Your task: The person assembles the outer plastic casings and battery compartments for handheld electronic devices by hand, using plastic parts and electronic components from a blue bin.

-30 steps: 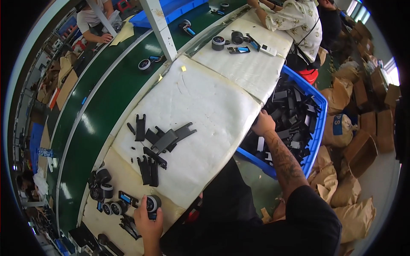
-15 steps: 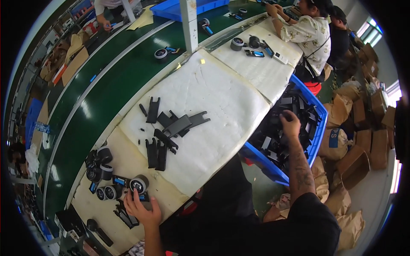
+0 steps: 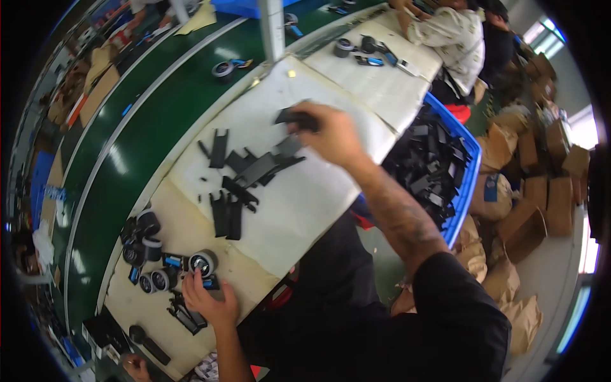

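Observation:
My right hand [image 3: 334, 134] is closed on a black plastic piece [image 3: 298, 119], slightly blurred, above the white work mat. Below it lies a loose pile of dark grey plastic housings [image 3: 258, 170], several with forked ends. My left hand [image 3: 211, 304] rests at the lower left with fingers spread, its fingertips at a round black part with a silver rim [image 3: 202, 262]. A blue-marked piece shows partly beside those fingers. More round parts [image 3: 154, 280] stand to the left of that hand, and slim black pieces [image 3: 184, 313] lie just beside it.
A blue crate [image 3: 468, 197] full of black plastic pieces stands right of the table. A green conveyor [image 3: 159, 114] runs along the far side, behind a white post [image 3: 272, 32]. Co-workers sit at the far right; another person's hand [image 3: 135, 367] shows at lower left.
My right hand has come up out of the blue crate and moved left over the mat, with a black plastic piece in it. My left hand has stayed by the round part.

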A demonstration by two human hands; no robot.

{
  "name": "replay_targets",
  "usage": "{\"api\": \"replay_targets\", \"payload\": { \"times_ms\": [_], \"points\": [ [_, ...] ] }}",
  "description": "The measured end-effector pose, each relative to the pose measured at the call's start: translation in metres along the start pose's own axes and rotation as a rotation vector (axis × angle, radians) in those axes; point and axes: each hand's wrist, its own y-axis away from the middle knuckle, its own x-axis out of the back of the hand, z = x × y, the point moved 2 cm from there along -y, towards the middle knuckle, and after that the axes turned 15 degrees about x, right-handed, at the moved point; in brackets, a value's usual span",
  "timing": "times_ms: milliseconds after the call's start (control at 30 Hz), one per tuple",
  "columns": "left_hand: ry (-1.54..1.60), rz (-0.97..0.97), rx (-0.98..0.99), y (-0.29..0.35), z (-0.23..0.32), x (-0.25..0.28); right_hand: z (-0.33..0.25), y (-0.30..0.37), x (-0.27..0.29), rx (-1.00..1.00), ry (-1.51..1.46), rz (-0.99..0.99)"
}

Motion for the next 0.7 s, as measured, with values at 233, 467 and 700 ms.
{"api": "replay_targets", "payload": {
  "times_ms": [233,467,700],
  "points": [
    [0.014,0.043,-0.078,-0.006,-0.003,0.004,-0.041,0.001,-0.003,-0.026,0.069,-0.462],
    [-0.036,-0.024,-0.09,-0.008,-0.003,0.003,0.063,0.198,0.192,-0.567,0.863,0.106],
    [-0.033,-0.016,-0.088,-0.007,-0.007,0.001,0.091,0.319,0.194,-1.367,0.636,-0.07]
  ]
}}
